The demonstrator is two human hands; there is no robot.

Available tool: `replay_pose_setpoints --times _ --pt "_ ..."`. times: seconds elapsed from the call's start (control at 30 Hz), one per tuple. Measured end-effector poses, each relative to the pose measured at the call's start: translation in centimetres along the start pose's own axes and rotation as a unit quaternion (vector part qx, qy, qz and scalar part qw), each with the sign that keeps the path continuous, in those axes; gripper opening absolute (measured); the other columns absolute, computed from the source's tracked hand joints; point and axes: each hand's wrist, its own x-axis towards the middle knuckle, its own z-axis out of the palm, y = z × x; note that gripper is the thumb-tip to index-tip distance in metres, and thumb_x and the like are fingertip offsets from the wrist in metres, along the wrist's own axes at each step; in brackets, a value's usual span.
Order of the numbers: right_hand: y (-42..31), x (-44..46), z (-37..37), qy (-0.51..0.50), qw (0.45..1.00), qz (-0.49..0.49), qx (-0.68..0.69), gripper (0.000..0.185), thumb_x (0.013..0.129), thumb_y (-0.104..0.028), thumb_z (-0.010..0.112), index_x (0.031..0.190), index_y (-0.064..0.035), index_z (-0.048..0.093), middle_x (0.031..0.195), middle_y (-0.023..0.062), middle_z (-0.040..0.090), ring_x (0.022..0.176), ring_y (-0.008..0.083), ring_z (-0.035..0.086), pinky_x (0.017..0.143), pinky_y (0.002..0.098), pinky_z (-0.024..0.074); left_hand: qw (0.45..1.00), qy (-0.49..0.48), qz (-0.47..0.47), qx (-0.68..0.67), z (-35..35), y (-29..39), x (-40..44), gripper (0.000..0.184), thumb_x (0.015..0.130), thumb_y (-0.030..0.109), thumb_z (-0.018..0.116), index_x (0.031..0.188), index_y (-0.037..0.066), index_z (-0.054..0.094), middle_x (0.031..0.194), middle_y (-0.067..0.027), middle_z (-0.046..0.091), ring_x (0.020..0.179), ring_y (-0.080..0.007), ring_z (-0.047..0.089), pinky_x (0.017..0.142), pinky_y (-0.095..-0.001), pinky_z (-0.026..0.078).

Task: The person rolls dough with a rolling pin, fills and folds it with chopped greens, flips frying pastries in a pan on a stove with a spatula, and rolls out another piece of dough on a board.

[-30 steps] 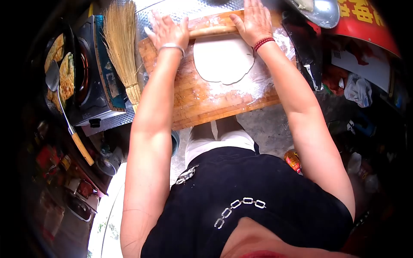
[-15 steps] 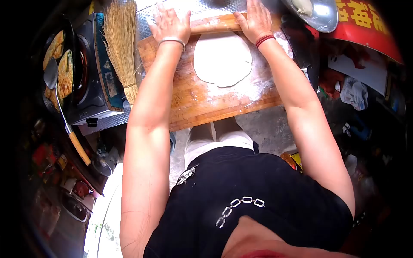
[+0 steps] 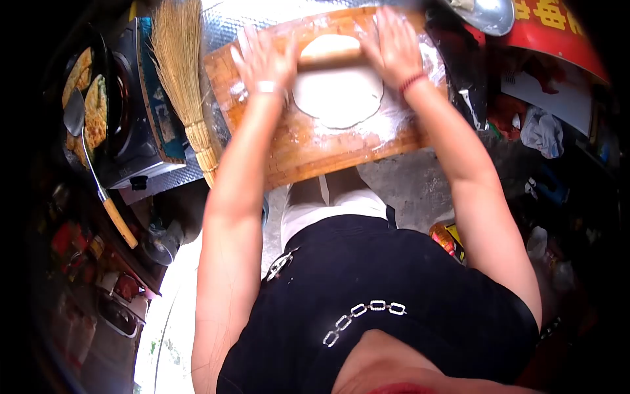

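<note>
A flat round of white dough [image 3: 338, 97] lies on a floured wooden board [image 3: 308, 164]. Across its upper part sits a wooden rolling pin [image 3: 331, 55], with some dough showing beyond it. At the pin's left end is my left hand [image 3: 266, 62], fingers spread and stretched forward, slightly blurred. My right hand [image 3: 396, 52] lies over the right end the same way, its fingertips smeared by motion. Both palms rest on the pin rather than wrapping round it, and they hide its ends.
Left of the board lies a straw broom [image 3: 180, 72]. Beyond it is a stove [image 3: 141, 157] beside a pan with browned flatbreads [image 3: 96, 111] and a wood-handled spatula [image 3: 75, 113]. A metal bowl [image 3: 492, 16] stands at upper right, near a red sign [image 3: 558, 46].
Both hands and the rolling pin have come back toward me over the dough. More dough now shows beyond the pin. The view has shifted slightly.
</note>
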Motion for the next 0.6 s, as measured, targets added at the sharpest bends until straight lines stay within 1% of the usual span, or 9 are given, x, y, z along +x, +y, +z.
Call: replay_pose_setpoints --times 0.03,0.07,0.13,0.17,0.23,0.33,0.4,0.5,0.6 --pt "-1.3 2.1 -1.6 -0.002 1.0 0.02 0.024 0.067 0.093 -0.04 0.052 0.142 0.0017 0.034 0.146 0.0249 0.037 0.134 0.0383 0.037 0.112 0.0468 0.0257 0.999 -0.004 -0.018 0.036 0.3 0.0 2.3 0.078 0.092 0.06 0.037 0.14 -0.001 0.042 0.157 -0.0206 0.019 0.146 -0.0318 0.016 0.117 -0.0514 0.006" --pt "-1.2 1.6 -0.8 0.021 0.999 0.031 0.029 0.068 0.093 -0.041 0.052 0.144 -0.001 0.034 0.147 0.0235 0.036 0.135 0.038 0.035 0.113 0.0455 0.0243 0.997 -0.02 0.022 0.067 0.3 -0.3 1.6 0.077 0.093 0.059 0.035 0.142 -0.001 0.04 0.157 -0.0204 0.017 0.147 -0.0319 0.014 0.117 -0.0512 0.007" --pt "-1.4 -3.5 -1.1 -0.033 0.999 0.018 0.01 0.075 0.091 -0.049 0.052 0.143 0.0019 0.035 0.149 0.0225 0.035 0.14 0.0355 0.029 0.116 0.0479 0.0194 0.985 -0.05 0.105 0.129 -0.4 -0.8 -1.3 0.076 0.095 0.057 0.03 0.144 0.0 0.036 0.159 -0.02 0.013 0.148 -0.0319 0.009 0.118 -0.0508 0.008" --pt "-2.3 -6.9 -2.6 -0.076 0.997 -0.009 0.018 0.075 0.091 -0.051 0.05 0.144 0.0002 0.035 0.149 0.0214 0.035 0.141 0.0342 0.029 0.116 0.048 0.0194 0.98 -0.125 0.127 0.093 -3.3 -0.6 -5.0 0.073 0.094 0.056 0.035 0.14 0.0 0.041 0.157 -0.0216 0.016 0.147 -0.0337 0.012 0.116 -0.0541 0.011" --pt "-4.4 -14.0 -6.0 -0.159 0.984 -0.064 0.045 0.074 0.091 -0.05 0.05 0.145 -0.002 0.034 0.15 0.0195 0.034 0.141 0.0331 0.03 0.116 0.0487 0.019 0.979 -0.155 0.122 -0.047 -5.1 -1.5 -13.7 0.067 0.088 0.052 0.051 0.128 -0.001 0.046 0.156 -0.0241 0.02 0.145 -0.0402 0.015 0.114 -0.0584 0.013" --pt "-4.0 -13.2 -6.0 -0.177 0.978 -0.099 0.039 0.075 0.091 -0.05 0.051 0.146 -0.0028 0.034 0.15 0.0182 0.035 0.141 0.0324 0.029 0.116 0.048 0.0199 0.981 -0.173 0.078 -0.036 -5.3 -1.5 -18.4 0.068 0.085 0.051 0.055 0.125 -0.003 0.049 0.156 -0.0244 0.018 0.146 -0.0385 0.014 0.114 -0.0579 0.011" --pt "-4.0 -8.2 -4.1 -0.135 0.987 -0.075 0.036 0.075 0.091 -0.052 0.05 0.145 -0.002 0.035 0.15 0.0186 0.035 0.141 0.0319 0.029 0.116 0.0467 0.0201 0.995 -0.086 0.032 -0.024 -3.7 -1.1 -12.8 0.07 0.085 0.051 0.054 0.127 -0.004 0.047 0.156 -0.025 0.016 0.146 -0.0378 0.013 0.115 -0.056 0.01" --pt "-2.3 2.2 0.7 -0.043 0.999 -0.002 -0.014 0.075 0.094 -0.051 0.044 0.145 0.0013 0.031 0.153 0.0204 0.028 0.144 0.0313 0.022 0.117 0.0457 0.0164 0.997 -0.02 -0.02 0.072 -1.5 -1.5 -0.4 0.073 0.093 0.055 0.039 0.137 -0.003 0.043 0.158 -0.0213 0.012 0.147 -0.0339 0.011 0.117 -0.0522 0.009" --pt "-4.3 5.9 -0.5 0.118 0.986 0.103 0.059 0.048 0.088 -0.035 0.052 0.12 0.0016 0.056 0.124 0.0216 0.058 0.122 0.0363 0.049 0.105 0.0411 0.0359 0.994 -0.015 -0.025 0.107 -1.0 -1.5 4.7 0.07 0.097 0.054 0.029 0.144 0.002 0.036 0.16 -0.0163 0.006 0.148 -0.0295 0.006 0.119 -0.0467 0.006"
